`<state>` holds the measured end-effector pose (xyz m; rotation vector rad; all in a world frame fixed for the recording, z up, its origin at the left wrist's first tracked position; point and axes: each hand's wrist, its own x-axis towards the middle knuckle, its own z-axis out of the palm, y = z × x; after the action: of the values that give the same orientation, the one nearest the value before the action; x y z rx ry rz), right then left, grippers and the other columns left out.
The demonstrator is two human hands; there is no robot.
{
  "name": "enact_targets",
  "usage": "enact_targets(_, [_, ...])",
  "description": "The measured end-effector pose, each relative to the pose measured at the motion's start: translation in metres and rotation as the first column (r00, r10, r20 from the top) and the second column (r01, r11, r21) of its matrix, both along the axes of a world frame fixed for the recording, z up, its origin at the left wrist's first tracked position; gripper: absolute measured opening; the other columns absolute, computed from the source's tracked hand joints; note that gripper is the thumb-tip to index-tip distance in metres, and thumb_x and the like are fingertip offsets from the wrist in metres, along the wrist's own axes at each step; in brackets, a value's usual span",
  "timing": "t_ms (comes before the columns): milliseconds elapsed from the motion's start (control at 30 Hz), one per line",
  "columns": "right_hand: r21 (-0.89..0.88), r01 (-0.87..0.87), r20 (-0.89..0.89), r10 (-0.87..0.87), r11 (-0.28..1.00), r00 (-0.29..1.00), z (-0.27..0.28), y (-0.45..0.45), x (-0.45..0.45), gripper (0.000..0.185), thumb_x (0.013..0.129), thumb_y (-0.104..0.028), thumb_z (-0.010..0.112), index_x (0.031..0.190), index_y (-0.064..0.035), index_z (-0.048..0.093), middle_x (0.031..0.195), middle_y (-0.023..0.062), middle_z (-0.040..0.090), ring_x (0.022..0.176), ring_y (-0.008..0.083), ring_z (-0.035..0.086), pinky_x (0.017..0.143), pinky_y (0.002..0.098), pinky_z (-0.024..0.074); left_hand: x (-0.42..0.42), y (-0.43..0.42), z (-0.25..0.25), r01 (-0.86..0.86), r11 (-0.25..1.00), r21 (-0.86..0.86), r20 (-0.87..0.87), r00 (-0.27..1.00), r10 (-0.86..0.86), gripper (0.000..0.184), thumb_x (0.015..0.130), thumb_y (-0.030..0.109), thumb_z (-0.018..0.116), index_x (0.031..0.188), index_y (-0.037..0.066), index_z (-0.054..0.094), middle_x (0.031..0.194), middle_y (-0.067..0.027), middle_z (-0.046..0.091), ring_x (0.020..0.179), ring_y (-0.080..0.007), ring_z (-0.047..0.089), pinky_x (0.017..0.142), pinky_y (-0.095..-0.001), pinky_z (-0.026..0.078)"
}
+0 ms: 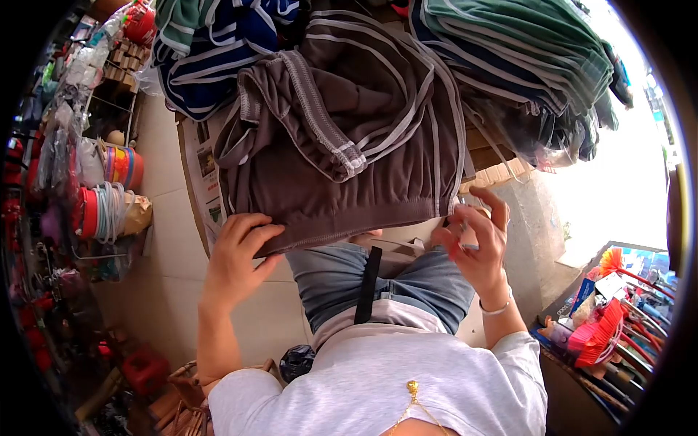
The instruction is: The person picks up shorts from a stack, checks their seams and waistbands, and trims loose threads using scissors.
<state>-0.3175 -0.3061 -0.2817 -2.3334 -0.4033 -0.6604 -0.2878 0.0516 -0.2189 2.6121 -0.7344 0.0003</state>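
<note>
Brown track pants (342, 196) with white piping lie bunched in front of me, their elastic waistband towards my lap. At the waistband's left corner, my left hand (240, 254) grips the cloth, fingers on top and thumb low. My right hand (476, 243) is beside the right corner, with its fingers curled in and one finger raised. Whatever is pinched between those fingertips is blurred and cannot be made out. A band-like ring and a bracelet show on that hand and wrist.
Striped green and navy garments (516, 51) are stacked at the back right. Blue and green clothes (211, 65) lie at the back left. Shelves with coiled cord (110, 211) line the left side. A box of brushes and red-handled tools (603, 334) stands at the lower right.
</note>
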Motion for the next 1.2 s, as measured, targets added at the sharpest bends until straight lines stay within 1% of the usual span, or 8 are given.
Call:
enact_targets(233, [-0.225,0.042,-0.024,-0.049,0.973,0.999,0.024,0.017,0.024,0.054,0.063,-0.017,0.083,0.112,-0.015,0.06,0.088,0.0058,0.067,0.111,0.0248,0.055,0.092,0.0416,0.0383,0.009,0.006,0.001,-0.038,0.995,-0.096,-0.026,0.999,0.036,0.027,0.071,0.0,0.07,0.097,0.004,0.066,0.094,-0.0091,0.062,0.089,-0.0292,0.058,0.077,-0.0377,0.049])
enact_targets(400, [-0.249,0.091,0.015,-0.09,0.964,0.996,0.028,0.022,0.035,0.055,0.062,0.001,0.075,0.113,-0.0129,0.059,0.091,0.0064,0.066,0.11,0.027,0.055,0.091,0.0388,0.041,0.025,0.016,0.002,-0.216,0.956,-0.197,0.024,0.974,0.225,0.014,0.078,0.002,0.069,0.092,0.0,0.066,0.081,-0.0099,0.064,0.074,-0.0258,0.061,0.068,-0.0333,0.049])
enact_targets(667, [0.184,0.156,-0.272,-0.102,0.97,0.957,0.015,0.015,0.057,0.049,0.067,0.007,0.068,0.113,-0.008,0.061,0.09,0.0128,0.063,0.081,0.0255,0.067,0.07,0.0326,0.053,0.021,0.044,-0.004,-0.542,0.813,-0.212,-0.391,0.81,0.438,0.016,0.088,0.012,0.068,0.088,-0.003,0.064,0.077,-0.0069,0.063,0.066,-0.0095,0.052,0.059,-0.0242,0.042])
enact_targets(767, [0.196,0.168,-0.319,-0.099,0.966,0.943,0.013,0.013,0.058,0.049,0.068,0.007,0.069,0.114,-0.0077,0.06,0.09,0.0128,0.064,0.082,0.0241,0.067,0.071,0.0315,0.0529,0.019,0.055,-0.019,-0.547,0.639,-0.54,-0.472,0.826,0.308,0.014,0.092,0.011,0.063,0.096,-0.002,0.063,0.084,-0.0059,0.067,0.073,-0.0119,0.06,0.067,-0.0248,0.048])
enact_targets(833, [0.194,0.153,-0.32,-0.084,0.969,0.944,0.012,0.011,0.059,0.049,0.068,0.007,0.069,0.114,-0.0077,0.06,0.09,0.0129,0.064,0.082,0.024,0.067,0.071,0.0316,0.0529,0.018,0.043,-0.025,-0.525,-0.088,-0.847,-0.495,0.838,-0.231,0.022,0.099,0.016,0.05,0.111,-0.001,0.059,0.1,-0.009,0.068,0.093,-0.0195,0.066,0.08,-0.0314,0.054])
enact_targets(933, [0.183,0.145,-0.319,-0.081,0.972,0.944,0.014,0.009,0.06,0.051,0.068,0.008,0.068,0.115,-0.0084,0.06,0.091,0.0122,0.065,0.081,0.02,0.067,0.069,0.0299,0.0523,0.026,0.045,-0.044,-0.641,-0.432,-0.635,-0.376,0.744,-0.552,0.031,0.103,0.02,0.038,0.119,-0.001,0.054,0.117,-0.0161,0.063,0.112,-0.0265,0.061,0.095,-0.0434,0.052])
enact_targets(1167, [0.487,0.125,-0.34,0.056,0.865,0.939,0.014,0.003,0.062,0.051,0.073,0.005,0.064,0.121,-0.0068,0.054,0.097,0.0092,0.065,0.076,0.0143,0.063,0.067,0.0256,0.0511,0.041,0.038,-0.059,-0.65,-0.6,-0.466,-0.108,0.715,-0.691,0.043,0.102,0.024,0.034,0.13,-0.009,0.042,0.138,-0.0282,0.043,0.128,-0.0408,0.043,0.106,-0.0577,0.038])
enact_targets(1200, [0.81,0.102,-0.348,0.334,0.577,0.876,0.018,-0.002,0.063,0.049,0.076,0.002,0.063,0.123,-0.006,0.052,0.099,0.0096,0.065,0.077,0.0151,0.063,0.068,0.0261,0.0515,0.044,0.039,-0.061,-0.644,-0.612,-0.459,-0.131,0.73,-0.671,0.043,0.102,0.024,0.034,0.129,-0.008,0.043,0.138,-0.0286,0.043,0.128,-0.0416,0.043,0.104,-0.0598,0.038])
